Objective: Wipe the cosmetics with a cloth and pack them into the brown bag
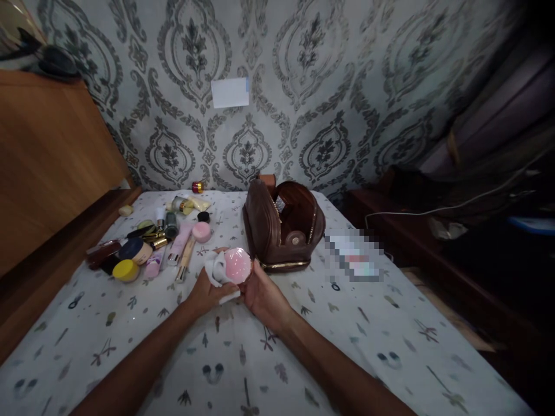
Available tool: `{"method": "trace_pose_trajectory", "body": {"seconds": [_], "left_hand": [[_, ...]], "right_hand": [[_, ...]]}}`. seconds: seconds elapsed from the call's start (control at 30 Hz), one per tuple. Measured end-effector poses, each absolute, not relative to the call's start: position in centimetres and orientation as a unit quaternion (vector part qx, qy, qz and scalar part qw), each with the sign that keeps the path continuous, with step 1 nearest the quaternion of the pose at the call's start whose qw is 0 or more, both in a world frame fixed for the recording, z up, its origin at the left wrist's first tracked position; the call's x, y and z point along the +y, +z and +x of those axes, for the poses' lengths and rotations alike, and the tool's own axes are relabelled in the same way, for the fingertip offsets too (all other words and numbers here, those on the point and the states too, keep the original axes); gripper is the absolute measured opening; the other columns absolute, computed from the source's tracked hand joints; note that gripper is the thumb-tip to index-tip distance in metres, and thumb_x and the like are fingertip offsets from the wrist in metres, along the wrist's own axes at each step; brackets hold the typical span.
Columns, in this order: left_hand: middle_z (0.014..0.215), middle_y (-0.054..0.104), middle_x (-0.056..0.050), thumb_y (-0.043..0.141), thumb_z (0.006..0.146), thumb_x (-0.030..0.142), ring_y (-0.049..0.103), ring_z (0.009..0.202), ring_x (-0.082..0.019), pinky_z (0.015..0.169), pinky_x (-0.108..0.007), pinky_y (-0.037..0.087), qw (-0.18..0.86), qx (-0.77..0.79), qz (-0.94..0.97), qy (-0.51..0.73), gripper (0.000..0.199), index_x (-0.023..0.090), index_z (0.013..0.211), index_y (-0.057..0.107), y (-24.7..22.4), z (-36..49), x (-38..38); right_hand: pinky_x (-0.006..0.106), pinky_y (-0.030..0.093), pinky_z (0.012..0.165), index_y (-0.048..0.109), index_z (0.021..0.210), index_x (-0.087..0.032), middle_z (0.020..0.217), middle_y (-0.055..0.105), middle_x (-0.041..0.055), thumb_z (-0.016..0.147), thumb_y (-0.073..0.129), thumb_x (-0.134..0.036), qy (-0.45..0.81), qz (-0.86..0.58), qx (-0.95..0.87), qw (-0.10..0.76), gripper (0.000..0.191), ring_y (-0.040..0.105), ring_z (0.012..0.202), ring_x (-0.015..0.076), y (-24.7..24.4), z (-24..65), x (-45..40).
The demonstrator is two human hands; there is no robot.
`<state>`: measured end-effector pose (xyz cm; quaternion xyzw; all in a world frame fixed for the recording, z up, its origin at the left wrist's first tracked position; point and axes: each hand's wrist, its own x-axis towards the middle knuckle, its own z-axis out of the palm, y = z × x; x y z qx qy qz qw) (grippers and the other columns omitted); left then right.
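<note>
My right hand [265,294] grips a round pink cosmetic container [238,264] by its right side, its shiny face turned up. A crumpled white wipe [215,269] is in my left hand [208,293], pressed against the container's left edge. Both hands are above the patterned white cloth, in front of a brown leather bag [271,231]. The bag stands unzipped, with a small silvery item [280,204] visible inside. Left of my hands lie a pink round jar [202,232], a pink tube [180,240] and a slim gold-and-beige tube [185,260].
More cosmetics cluster at the left, among them a yellow-lidded jar [125,270] and a dark-lidded jar [135,251]. A small red-and-gold jar [198,187] is by the wall. A blurred-out flat object [355,254] lies right of the bag. A wooden cabinet [56,127] borders the left.
</note>
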<state>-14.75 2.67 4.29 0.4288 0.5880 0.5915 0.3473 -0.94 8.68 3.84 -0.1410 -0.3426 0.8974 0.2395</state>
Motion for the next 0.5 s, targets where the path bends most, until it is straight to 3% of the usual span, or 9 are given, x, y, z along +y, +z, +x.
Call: {"method": "trace_pose_trajectory", "body": {"seconds": [0.2,0.33,0.5], "left_hand": [[0.094,0.071,-0.008,0.086,0.051,0.041,0.063,0.103,-0.029,0.096,-0.044,0.048,0.322,0.579,0.481,0.574,0.068,0.017,0.11,0.062,4.1,-14.4,2.9],[0.097,0.07,-0.007,0.082,0.06,0.038,0.062,0.107,-0.028,0.101,-0.043,0.045,0.291,0.577,0.505,0.572,0.059,0.018,0.112,0.062,4.2,-14.4,2.8],[0.098,0.07,-0.007,0.082,0.058,0.039,0.061,0.107,-0.028,0.104,-0.044,0.043,0.274,0.599,0.486,0.575,0.057,0.019,0.108,0.063,4.5,-14.5,3.0]], "right_hand": [[0.027,0.046,0.065,0.062,0.112,-0.025,0.104,0.073,0.0034,0.086,0.051,-0.067,0.893,-0.16,-0.336,0.254,0.051,0.065,0.088,0.0196,4.3,-1.1,8.7],[0.027,0.047,0.063,0.063,0.107,-0.022,0.097,0.074,0.0045,0.084,0.052,-0.07,0.887,-0.185,-0.338,0.256,0.054,0.066,0.08,0.0185,3.9,-1.0,9.0],[0.022,0.042,0.052,0.064,0.093,-0.018,0.08,0.071,0.0032,0.075,0.069,-0.065,0.837,-0.234,-0.353,0.345,0.05,0.06,0.064,0.0134,3.3,-0.7,9.7]]}}
